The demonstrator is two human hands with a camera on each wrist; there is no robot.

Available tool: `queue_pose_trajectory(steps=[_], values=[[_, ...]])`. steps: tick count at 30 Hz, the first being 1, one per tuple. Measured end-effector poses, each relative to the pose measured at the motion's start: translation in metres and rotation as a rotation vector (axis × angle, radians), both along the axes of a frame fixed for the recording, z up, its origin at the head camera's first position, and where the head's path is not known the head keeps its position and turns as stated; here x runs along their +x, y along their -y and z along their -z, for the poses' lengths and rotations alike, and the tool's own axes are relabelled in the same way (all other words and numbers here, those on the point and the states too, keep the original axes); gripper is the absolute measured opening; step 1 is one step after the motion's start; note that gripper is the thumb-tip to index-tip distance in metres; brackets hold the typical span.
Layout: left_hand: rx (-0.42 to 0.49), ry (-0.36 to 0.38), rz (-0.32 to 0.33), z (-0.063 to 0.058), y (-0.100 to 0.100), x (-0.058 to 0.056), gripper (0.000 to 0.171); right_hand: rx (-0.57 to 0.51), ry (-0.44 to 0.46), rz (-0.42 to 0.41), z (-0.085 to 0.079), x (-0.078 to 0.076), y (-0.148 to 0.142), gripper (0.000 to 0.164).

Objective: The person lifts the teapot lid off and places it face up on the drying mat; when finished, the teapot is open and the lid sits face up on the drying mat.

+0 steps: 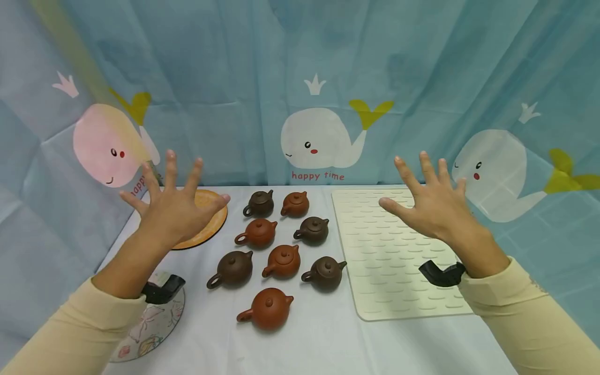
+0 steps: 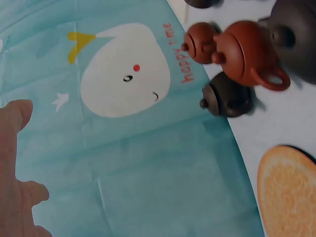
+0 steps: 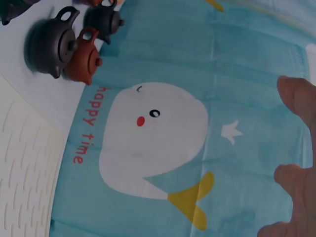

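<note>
Both hands are raised with fingers spread, holding nothing. In the head view my left hand overlaps an orange round plate at the back left. My right hand appears over a cream textured mat on the right. Between them several small teapots stand on the white cloth, some reddish-brown and some dark brown. Nearest is a reddish-brown teapot; a dark brown teapot stands beside the mat. A dark teapot is closest to the left arm. Each wrist view shows only fingertips at its edge.
A round patterned mat lies at the front left, partly under the left forearm in view. Behind the table hangs a blue curtain printed with whales. Each wrist carries a black strap mount.
</note>
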State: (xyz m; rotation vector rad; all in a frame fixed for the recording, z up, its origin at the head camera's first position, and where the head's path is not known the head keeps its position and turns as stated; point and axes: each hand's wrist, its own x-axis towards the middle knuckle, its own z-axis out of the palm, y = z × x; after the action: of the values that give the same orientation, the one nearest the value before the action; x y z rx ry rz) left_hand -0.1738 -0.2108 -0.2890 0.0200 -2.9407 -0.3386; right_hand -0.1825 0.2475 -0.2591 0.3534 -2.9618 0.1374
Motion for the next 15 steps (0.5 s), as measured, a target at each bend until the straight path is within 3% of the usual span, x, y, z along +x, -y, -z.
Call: queue_pose_trajectory(steps=[7, 15], values=[[0.009, -0.032, 0.021, 0.010, -0.015, 0.007, 0.096, -0.005, -0.007, -0.086, 0.006, 0.004, 0.000, 0.089], [0.033, -0.084, 0.080, 0.021, -0.038, 0.015, 0.095, -0.101, -0.044, -0.168, 0.013, 0.008, -0.002, 0.089]])
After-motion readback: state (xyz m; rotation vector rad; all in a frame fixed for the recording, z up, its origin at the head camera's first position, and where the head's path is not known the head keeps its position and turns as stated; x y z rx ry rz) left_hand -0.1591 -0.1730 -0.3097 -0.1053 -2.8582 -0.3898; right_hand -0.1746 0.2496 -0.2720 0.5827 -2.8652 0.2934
